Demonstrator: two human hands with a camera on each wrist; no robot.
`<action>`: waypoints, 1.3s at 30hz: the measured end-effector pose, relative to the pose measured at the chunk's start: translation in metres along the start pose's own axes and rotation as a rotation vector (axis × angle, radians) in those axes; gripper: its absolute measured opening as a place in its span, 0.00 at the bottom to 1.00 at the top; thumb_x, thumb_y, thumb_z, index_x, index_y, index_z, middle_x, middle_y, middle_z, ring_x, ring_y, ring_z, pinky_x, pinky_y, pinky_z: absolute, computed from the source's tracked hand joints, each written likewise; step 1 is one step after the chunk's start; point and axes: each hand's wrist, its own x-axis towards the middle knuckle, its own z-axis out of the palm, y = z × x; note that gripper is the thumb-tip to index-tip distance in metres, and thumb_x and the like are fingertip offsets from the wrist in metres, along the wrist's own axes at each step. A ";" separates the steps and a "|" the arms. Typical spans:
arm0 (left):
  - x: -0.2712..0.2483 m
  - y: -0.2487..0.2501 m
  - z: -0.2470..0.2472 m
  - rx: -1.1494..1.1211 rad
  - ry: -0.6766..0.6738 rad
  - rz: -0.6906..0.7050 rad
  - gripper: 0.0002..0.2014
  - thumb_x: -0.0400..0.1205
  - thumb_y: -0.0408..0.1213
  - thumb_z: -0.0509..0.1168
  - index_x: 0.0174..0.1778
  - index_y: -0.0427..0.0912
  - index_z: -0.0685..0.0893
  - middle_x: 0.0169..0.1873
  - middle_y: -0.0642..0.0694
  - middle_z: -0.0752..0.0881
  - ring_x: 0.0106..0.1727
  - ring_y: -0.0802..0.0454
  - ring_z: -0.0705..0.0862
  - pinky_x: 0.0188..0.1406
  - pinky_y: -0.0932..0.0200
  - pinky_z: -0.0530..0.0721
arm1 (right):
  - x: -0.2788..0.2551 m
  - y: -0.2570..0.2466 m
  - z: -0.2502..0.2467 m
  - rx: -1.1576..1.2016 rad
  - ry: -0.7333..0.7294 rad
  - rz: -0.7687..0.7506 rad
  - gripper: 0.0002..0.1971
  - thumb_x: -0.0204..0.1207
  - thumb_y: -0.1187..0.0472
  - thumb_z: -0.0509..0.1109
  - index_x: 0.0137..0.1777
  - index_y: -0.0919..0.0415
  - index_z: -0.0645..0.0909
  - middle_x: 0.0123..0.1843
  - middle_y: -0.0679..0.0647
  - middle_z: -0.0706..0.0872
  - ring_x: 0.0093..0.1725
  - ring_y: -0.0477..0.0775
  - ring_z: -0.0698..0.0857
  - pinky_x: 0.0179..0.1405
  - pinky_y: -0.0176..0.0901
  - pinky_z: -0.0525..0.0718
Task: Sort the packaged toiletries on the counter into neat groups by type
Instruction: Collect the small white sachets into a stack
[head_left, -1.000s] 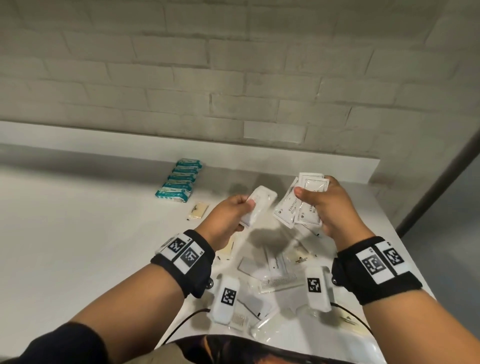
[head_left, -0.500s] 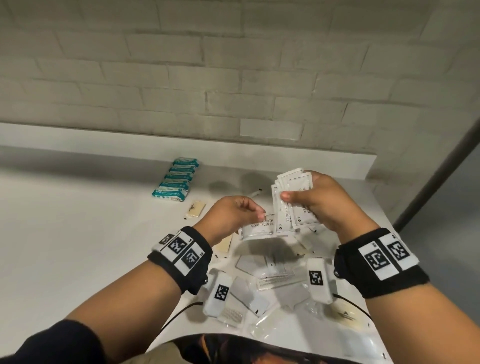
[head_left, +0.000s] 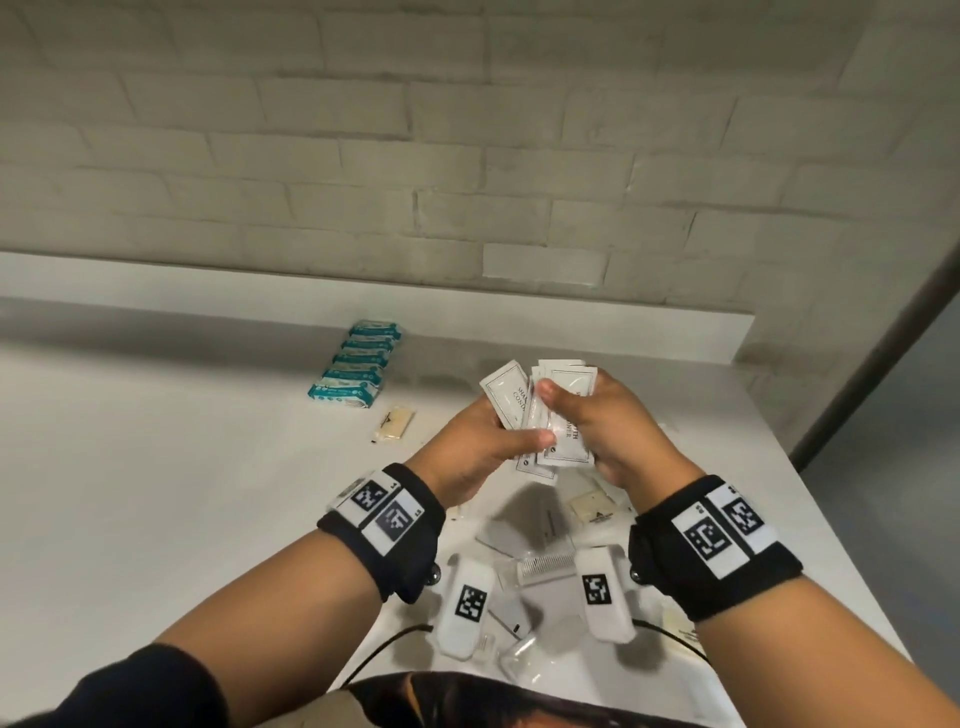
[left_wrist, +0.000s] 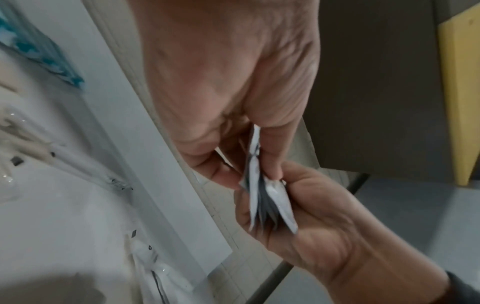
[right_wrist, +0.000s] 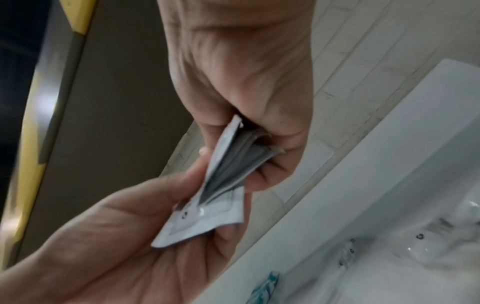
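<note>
A fanned stack of white sachets (head_left: 563, 410) with black print is held above the counter (head_left: 156, 493) by both hands. My right hand (head_left: 571, 410) grips the stack, thumb on its upper front. My left hand (head_left: 514, 428) pinches the stack's left side and lower edge, with one slanted sachet (head_left: 506, 395) against the rest. In the left wrist view the left fingers (left_wrist: 270, 164) pinch the sachet edges (left_wrist: 259, 197). The right wrist view shows the right hand (right_wrist: 246, 156) round the stack (right_wrist: 223, 170), its sachets splayed apart at the bottom.
A neat row of teal packets (head_left: 358, 371) lies at the back left, a small beige packet (head_left: 392, 423) just in front of it. Below my wrists lies a loose pile of clear-wrapped combs (head_left: 545, 564) and another beige packet (head_left: 595, 512). The counter's right edge (head_left: 831, 545) is close.
My left hand has carried its single sachet to the right and joined it to the stack in my right hand. Both hands now hold the stack together.
</note>
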 end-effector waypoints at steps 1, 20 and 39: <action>0.001 -0.001 0.002 0.009 0.048 -0.001 0.25 0.75 0.24 0.68 0.69 0.39 0.78 0.58 0.41 0.88 0.61 0.44 0.86 0.62 0.50 0.84 | -0.001 0.000 0.003 -0.044 0.004 0.000 0.17 0.78 0.59 0.72 0.64 0.63 0.77 0.57 0.62 0.89 0.57 0.63 0.88 0.60 0.65 0.84; -0.015 0.012 -0.014 0.192 0.096 -0.193 0.17 0.83 0.58 0.60 0.52 0.49 0.85 0.40 0.45 0.89 0.32 0.49 0.83 0.29 0.60 0.76 | -0.010 -0.021 0.024 -0.338 0.076 -0.086 0.21 0.73 0.71 0.74 0.61 0.52 0.76 0.55 0.57 0.88 0.54 0.59 0.88 0.55 0.54 0.87; -0.036 0.034 -0.047 -0.439 0.126 -0.267 0.12 0.80 0.48 0.67 0.49 0.42 0.84 0.38 0.44 0.84 0.37 0.51 0.84 0.40 0.56 0.87 | -0.029 -0.011 0.082 -0.573 -0.032 -0.187 0.36 0.81 0.52 0.66 0.83 0.40 0.50 0.86 0.45 0.53 0.84 0.46 0.54 0.80 0.47 0.57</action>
